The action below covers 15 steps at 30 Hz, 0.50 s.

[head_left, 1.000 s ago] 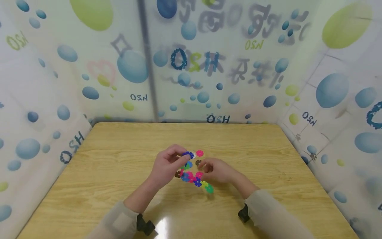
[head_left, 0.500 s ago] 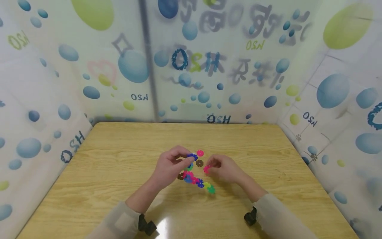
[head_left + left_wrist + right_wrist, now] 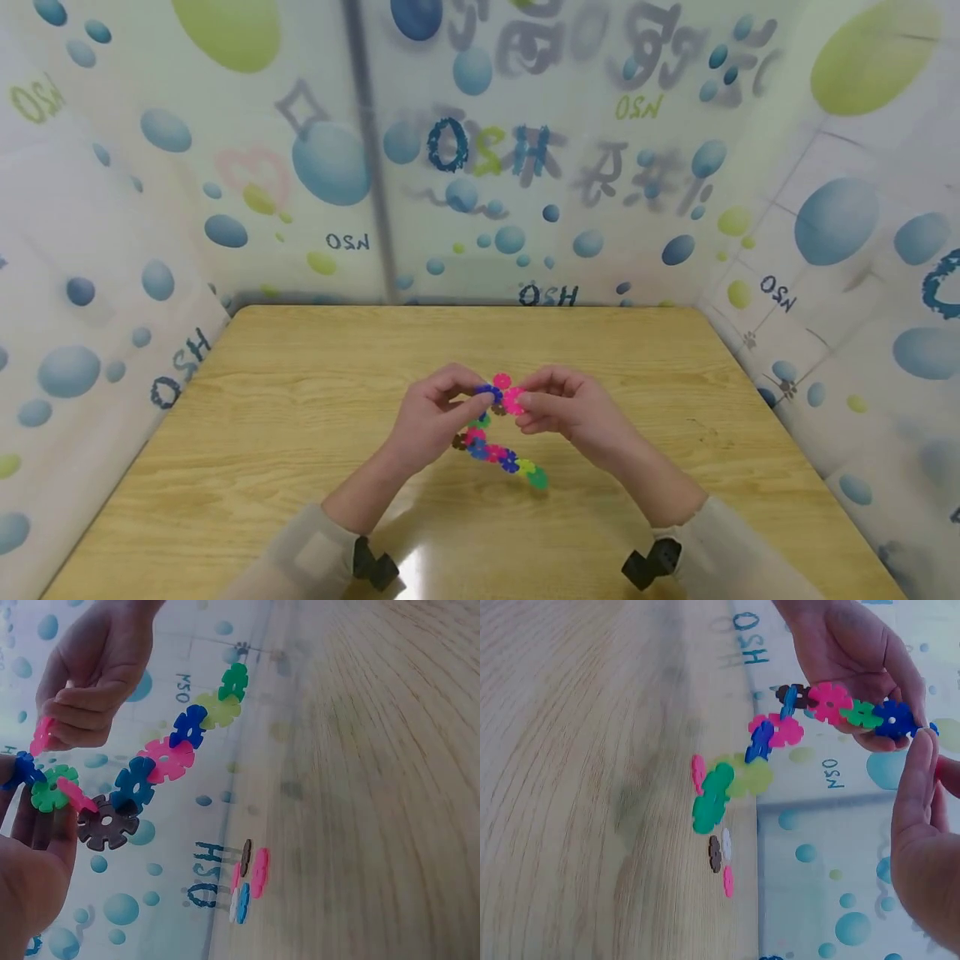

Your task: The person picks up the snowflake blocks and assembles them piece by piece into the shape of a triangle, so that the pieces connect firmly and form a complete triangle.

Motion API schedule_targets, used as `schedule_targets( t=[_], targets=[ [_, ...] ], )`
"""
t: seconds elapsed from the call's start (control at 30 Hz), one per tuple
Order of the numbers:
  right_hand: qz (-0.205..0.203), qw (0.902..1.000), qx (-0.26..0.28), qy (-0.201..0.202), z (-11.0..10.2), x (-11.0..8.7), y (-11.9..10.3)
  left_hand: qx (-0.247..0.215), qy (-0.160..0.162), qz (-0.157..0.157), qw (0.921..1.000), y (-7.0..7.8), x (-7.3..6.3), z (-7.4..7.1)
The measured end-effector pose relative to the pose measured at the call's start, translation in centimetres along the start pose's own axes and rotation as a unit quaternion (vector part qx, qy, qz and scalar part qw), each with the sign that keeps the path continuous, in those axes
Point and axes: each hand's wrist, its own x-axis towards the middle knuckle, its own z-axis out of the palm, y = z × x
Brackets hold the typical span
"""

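Observation:
My left hand [image 3: 431,421] pinches the dark blue end of a chain of interlocking flower-shaped plastic discs [image 3: 168,759]. The chain hangs off the hand and bends at a brown disc [image 3: 108,822]. From there it runs through blue, pink, dark blue and yellow discs to a green disc [image 3: 233,681] at its free end. Between thumb and fingers, my right hand [image 3: 581,412] holds a single pink disc [image 3: 513,401] close to that dark blue end. Whether the two discs touch, I cannot tell; fingers cover part of both.
Several loose discs lie on the wooden table [image 3: 337,358] beyond the hands, among them a pink one [image 3: 502,381], a brown one [image 3: 246,857], a blue one [image 3: 243,903] and a white one [image 3: 727,844]. Patterned curtains [image 3: 300,242] surround the table's back and sides.
My right hand has picked up a pink disc from the table, drawn back right, then raised it to the dark blue disc. My left hand, with the chain, has shifted slightly right.

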Motion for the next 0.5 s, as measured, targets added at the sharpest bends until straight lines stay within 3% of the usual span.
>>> schedule_targets(
  t=[0.27, 0.5],
  targets=[
    [0.027, 0.9974, 0.065, -0.01, 0.43, -0.09, -0.13, -0.02, -0.004, 0.013, 0.9997, -0.34, -0.09, 0.34],
    [0.054, 0.9951, 0.081, -0.016, 0.51, 0.03, -0.15, -0.048, -0.002, 0.023, 0.9986, -0.39, -0.21, 0.79]
  ],
)
